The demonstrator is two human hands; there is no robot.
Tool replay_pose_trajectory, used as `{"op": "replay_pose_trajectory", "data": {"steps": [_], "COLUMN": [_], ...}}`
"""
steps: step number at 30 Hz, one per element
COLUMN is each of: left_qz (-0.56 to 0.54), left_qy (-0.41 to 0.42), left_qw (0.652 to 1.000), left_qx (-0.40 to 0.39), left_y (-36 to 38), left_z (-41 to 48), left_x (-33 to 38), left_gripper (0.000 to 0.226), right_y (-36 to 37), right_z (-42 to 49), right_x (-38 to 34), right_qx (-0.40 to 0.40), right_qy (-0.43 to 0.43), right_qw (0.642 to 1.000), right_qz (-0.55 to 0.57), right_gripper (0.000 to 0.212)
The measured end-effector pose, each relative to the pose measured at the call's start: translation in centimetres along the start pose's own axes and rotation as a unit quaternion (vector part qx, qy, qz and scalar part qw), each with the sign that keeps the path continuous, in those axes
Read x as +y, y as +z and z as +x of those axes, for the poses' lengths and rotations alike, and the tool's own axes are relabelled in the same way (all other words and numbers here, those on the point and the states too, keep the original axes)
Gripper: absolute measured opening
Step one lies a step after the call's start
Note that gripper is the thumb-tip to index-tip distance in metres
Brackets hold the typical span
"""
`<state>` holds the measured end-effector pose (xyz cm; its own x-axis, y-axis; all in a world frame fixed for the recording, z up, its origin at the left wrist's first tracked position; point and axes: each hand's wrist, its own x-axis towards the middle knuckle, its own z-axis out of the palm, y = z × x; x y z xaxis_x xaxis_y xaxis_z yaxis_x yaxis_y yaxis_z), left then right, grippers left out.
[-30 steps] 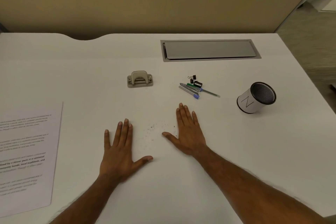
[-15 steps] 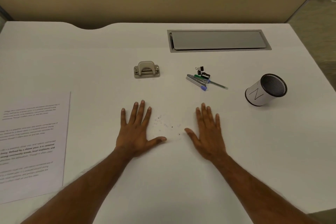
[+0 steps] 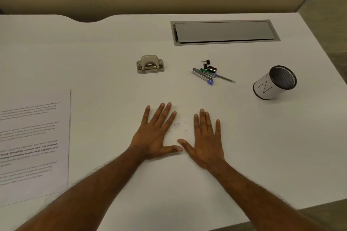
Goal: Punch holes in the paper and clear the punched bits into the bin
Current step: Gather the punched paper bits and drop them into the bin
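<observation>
Nearest, left hand [image 3: 155, 133] and right hand [image 3: 206, 140] flat on the table [image 3: 262, 146], fingers straight, thumbs almost meeting, punched bits [image 3: 178, 126] scattered between. Paper [image 3: 33, 146] far left. Farther back, hole punch [image 3: 150, 64], pens and clips [image 3: 210, 73]; to the right, bin [image 3: 266, 88], only dark mesh visible through its mouth.

Printed paper [image 3: 33, 142] lies flat at far left. Beige punch [image 3: 150, 64] sits upright in the middle. Tiny bits [image 3: 178, 125] lie scattered just nearer than it. White bin [image 3: 270, 88] marked N stands far right
</observation>
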<state>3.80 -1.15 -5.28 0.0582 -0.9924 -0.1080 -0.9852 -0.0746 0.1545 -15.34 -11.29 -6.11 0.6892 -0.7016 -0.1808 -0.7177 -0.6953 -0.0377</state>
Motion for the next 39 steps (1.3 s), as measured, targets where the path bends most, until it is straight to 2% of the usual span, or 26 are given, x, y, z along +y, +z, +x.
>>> {"op": "replay_pose_trajectory", "data": {"steps": [4, 8, 11, 13, 16, 19, 27, 29, 34, 36, 39], "left_qz": [-0.01, -0.005, -0.012, -0.012, -0.017, -0.017, -0.02, -0.018, -0.017, -0.018, -0.02], "left_qy": [-0.077, -0.167, -0.194, -0.203, -0.202, -0.2, -0.197, -0.193, -0.227, -0.233, -0.217], "left_qw": [0.997, 0.986, 0.981, 0.979, 0.979, 0.98, 0.98, 0.981, 0.974, 0.972, 0.976], "left_qx": [0.025, 0.025, -0.001, -0.012, -0.016, -0.02, -0.025, -0.022, -0.022, -0.026, -0.024], "left_y": [-0.8, -0.3, 0.5, 0.9, 0.9, 0.8, 0.5, 0.3, 0.6, 1.0, 1.1], "left_z": [-2.2, -5.2, -7.2, -7.9, -7.9, -7.8, -7.9, -8.1, -9.9, -10.9, -11.7], "left_x": [-2.1, -4.3, -5.0, -5.1, -5.1, -5.1, -5.1, -4.8, -3.6, -3.2, -3.1], "left_gripper": [0.115, 0.116, 0.118, 0.119, 0.116, 0.113, 0.112, 0.114, 0.119, 0.12, 0.118], "right_y": [-0.1, -0.1, -0.6, -0.7, -0.5, -0.7, 0.0, -0.6, -2.6, -2.5, -2.2], "right_z": [0.7, 1.5, 2.1, 2.5, 2.7, 2.5, 1.6, 2.8, 7.7, 8.6, 8.7], "right_x": [-2.6, -2.7, 0.0, 1.6, 1.8, 0.4, -4.3, -3.4, -0.1, -0.3, -1.4], "right_qx": [-0.012, 0.008, 0.032, 0.027, 0.007, 0.006, 0.004, 0.012, 0.002, -0.013, -0.016], "right_qy": [-0.048, -0.1, -0.038, 0.022, 0.043, 0.005, -0.203, -0.202, -0.078, -0.092, -0.161], "right_qw": [0.999, 0.995, 0.999, 0.999, 0.999, 1.0, 0.979, 0.979, 0.997, 0.996, 0.987], "right_qz": [0.004, 0.0, 0.005, 0.012, 0.013, -0.001, 0.01, 0.003, -0.014, -0.009, -0.004], "right_gripper": [0.102, 0.097, 0.094, 0.094, 0.097, 0.097, 0.094, 0.092, 0.099, 0.103, 0.106]}}
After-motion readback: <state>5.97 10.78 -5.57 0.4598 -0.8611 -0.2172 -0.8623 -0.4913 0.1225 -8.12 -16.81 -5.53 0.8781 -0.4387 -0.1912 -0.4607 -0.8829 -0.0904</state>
